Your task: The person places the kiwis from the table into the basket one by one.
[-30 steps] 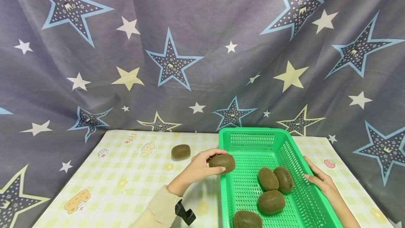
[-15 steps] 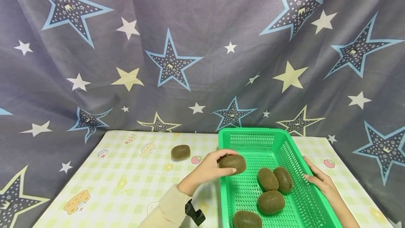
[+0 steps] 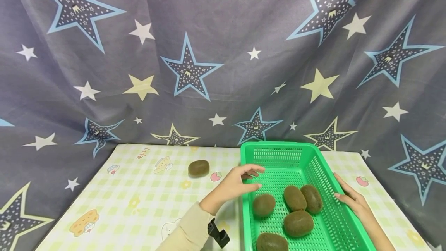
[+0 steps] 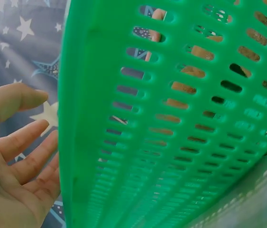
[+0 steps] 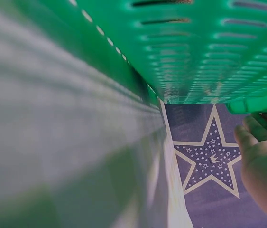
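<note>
Over the left side of a green plastic basket point(image 3: 246, 220), my left hand point(image 3: 237, 183) is spread with a gap between thumb and fingers, holding nothing. Just below it, a brown oval kiwifruit point(image 3: 264, 205) lies in the basket. Several more kiwifruit point(image 3: 298, 223) lie on the basket floor, one partly cut off at the bottom edge. My right hand point(image 3: 357, 202) holds the basket's right rim, its thumb over the edge and fingers along the outside. In the left wrist view, the left hand point(image 4: 19, 152) shows beside the basket wall point(image 4: 90, 95).
One kiwifruit point(image 3: 199, 168) sits on the checked tablecloth point(image 3: 150, 196), left of the basket. A grey curtain point(image 3: 223, 18) printed with stars hangs behind the table. A black wrist mount point(image 3: 218, 234) sits on the left sleeve.
My left hand moved right over the basket and let go of a kiwifruit, which now lies inside. My right hand stays at the rim.
</note>
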Action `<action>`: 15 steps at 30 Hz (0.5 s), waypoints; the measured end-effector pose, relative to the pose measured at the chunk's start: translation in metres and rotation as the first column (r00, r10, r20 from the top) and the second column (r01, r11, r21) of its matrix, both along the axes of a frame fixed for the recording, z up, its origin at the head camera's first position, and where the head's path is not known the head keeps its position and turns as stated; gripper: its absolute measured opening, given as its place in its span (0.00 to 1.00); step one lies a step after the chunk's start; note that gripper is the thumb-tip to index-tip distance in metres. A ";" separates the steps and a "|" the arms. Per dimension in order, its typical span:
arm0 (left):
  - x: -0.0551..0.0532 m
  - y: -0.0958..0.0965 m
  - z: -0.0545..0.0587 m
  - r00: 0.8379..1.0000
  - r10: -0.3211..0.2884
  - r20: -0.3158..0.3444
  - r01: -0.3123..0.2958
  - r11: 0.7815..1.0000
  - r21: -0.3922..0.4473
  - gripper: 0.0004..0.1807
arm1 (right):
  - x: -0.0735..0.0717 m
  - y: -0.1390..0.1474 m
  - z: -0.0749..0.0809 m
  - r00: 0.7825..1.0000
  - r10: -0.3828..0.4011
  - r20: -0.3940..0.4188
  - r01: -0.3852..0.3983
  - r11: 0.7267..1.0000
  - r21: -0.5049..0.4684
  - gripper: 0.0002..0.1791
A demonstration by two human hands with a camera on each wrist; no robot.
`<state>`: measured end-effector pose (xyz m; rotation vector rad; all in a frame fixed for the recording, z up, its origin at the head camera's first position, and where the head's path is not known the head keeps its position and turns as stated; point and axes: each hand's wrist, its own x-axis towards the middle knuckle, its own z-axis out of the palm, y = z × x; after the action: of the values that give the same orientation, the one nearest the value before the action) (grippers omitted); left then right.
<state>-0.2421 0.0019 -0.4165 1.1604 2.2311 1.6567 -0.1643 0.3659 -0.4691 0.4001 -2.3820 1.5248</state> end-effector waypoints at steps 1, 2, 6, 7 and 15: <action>-0.001 -0.001 0.000 1.000 0.000 -0.002 0.000 1.000 0.000 0.22 | 0.000 0.000 0.000 1.000 -0.002 -0.001 0.002 1.000 0.002 0.31; -0.001 -0.003 0.000 1.000 0.000 -0.007 0.000 1.000 0.001 0.22 | 0.000 0.000 0.000 1.000 -0.003 -0.002 0.003 1.000 0.003 0.32; -0.004 -0.011 -0.002 0.999 -0.005 -0.049 0.006 1.000 0.025 0.22 | 0.000 0.000 0.000 1.000 -0.003 -0.012 0.003 1.000 0.003 0.32; -0.006 -0.014 -0.004 0.997 -0.001 -0.081 0.004 1.000 0.031 0.22 | 0.000 0.000 0.000 1.000 -0.004 -0.013 0.004 1.000 0.001 0.32; -0.016 -0.041 -0.011 0.994 0.092 -0.061 -0.091 0.996 0.011 0.21 | 0.001 0.000 0.001 1.000 -0.007 -0.013 0.007 1.000 0.013 0.31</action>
<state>-0.2579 -0.0386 -0.4273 1.1421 2.3504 1.6865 -0.1632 0.3655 -0.4682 0.4029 -2.3825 1.5004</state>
